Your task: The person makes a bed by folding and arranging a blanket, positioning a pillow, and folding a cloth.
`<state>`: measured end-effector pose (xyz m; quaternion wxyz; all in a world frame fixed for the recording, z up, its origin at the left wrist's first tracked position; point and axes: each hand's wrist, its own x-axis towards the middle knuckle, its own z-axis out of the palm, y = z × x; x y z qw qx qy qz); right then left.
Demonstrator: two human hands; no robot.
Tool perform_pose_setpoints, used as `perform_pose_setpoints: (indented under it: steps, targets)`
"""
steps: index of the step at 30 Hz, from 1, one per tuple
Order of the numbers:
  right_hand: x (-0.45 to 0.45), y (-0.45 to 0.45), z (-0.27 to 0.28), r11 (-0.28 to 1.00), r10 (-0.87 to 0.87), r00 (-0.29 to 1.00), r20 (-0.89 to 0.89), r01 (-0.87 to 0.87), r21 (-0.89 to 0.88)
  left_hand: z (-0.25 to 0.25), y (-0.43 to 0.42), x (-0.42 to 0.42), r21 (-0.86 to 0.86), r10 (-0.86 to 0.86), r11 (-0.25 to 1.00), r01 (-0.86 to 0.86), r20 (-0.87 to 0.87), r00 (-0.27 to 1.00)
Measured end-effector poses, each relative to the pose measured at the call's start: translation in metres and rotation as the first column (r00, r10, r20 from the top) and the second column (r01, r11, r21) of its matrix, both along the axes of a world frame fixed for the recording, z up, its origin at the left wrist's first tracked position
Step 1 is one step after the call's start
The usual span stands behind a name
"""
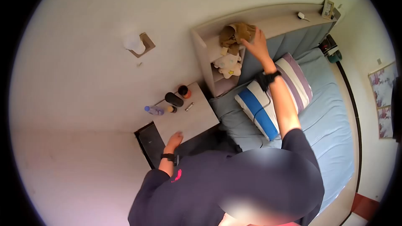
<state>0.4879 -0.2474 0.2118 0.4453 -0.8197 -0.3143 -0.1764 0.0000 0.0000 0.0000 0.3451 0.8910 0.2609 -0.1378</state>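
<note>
At one o'clock in the head view, the brown soft toy lies on the headboard shelf; a brush from the right hand, spread with nothing gripped (contact, I can't tell), might topple it. Its long axis runs roughly nine-to-three, front unclear. Left hand, seven o'clock, curls loosely, contents unclear.

Bedroom, likely a home: bed with blue-grey bedding and striped pillows lies right of and nearer the wearer than the right fingers, padded headboard just beside them. Headboard shelving carries a plush toy near those fingers and a picture frame well to their right. Bedside tabletop with a bottle sits ahead of the left fingers.
</note>
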Motion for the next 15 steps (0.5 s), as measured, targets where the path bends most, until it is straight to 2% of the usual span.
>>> perform_pose_setpoints:
  steps: [2,3,5,7,8,9,10,11,12,13,15]
  targets:
    - [0.017,0.027,-0.005,0.954,-0.196,0.98,0.04,0.2,-0.221,0.089,-0.023,0.063,0.064,-0.147,0.989,0.132,0.374,0.916]
    - [0.058,0.101,0.012,0.97,-0.206,0.974,0.089,0.216,-0.109,0.16,0.032,0.14,0.161,-0.185,0.98,0.118,0.506,0.843]
    - [0.008,0.094,-0.045,0.907,-0.295,0.911,0.288,0.362,-0.217,0.255,-0.026,0.145,0.097,-0.147,0.989,0.111,0.649,0.746]
    - [-0.002,0.104,-0.029,0.959,-0.176,0.947,0.268,0.227,-0.171,0.362,-0.04,0.176,0.135,-0.176,0.984,0.115,0.827,0.533]
    - [-0.011,0.106,-0.029,0.975,-0.104,0.963,0.247,0.147,-0.164,0.399,-0.041,0.181,0.2,-0.247,0.965,0.17,0.912,0.328]
    - [-0.021,0.109,-0.031,0.975,-0.065,0.965,0.254,0.115,-0.188,0.423,-0.044,0.184,0.283,-0.303,0.928,0.244,0.952,0.047]
    - [-0.033,0.104,-0.037,0.967,-0.017,0.968,0.252,0.08,-0.242,0.442,-0.053,0.192,0.285,-0.227,0.914,0.29,0.95,-0.216]
    - [-0.044,0.104,-0.033,0.966,-0.028,0.979,0.203,0.079,-0.247,0.462,-0.054,0.185,0.211,-0.145,0.906,0.366,0.969,-0.199]
    - [-0.048,0.1,-0.018,0.963,-0.063,0.97,0.235,0.121,-0.24,0.482,-0.055,0.178,0.134,-0.06,0.889,0.437,0.982,-0.179]
    - [-0.05,0.089,-0.02,0.947,-0.069,0.973,0.219,0.133,-0.291,0.488,-0.046,0.173,-0.025,0.166,0.894,0.448,0.946,-0.279]
    - [-0.046,0.077,-0.021,0.967,-0.007,0.984,0.177,0.051,-0.249,0.484,-0.042,0.172,-0.168,0.373,0.855,0.49,0.855,-0.359]
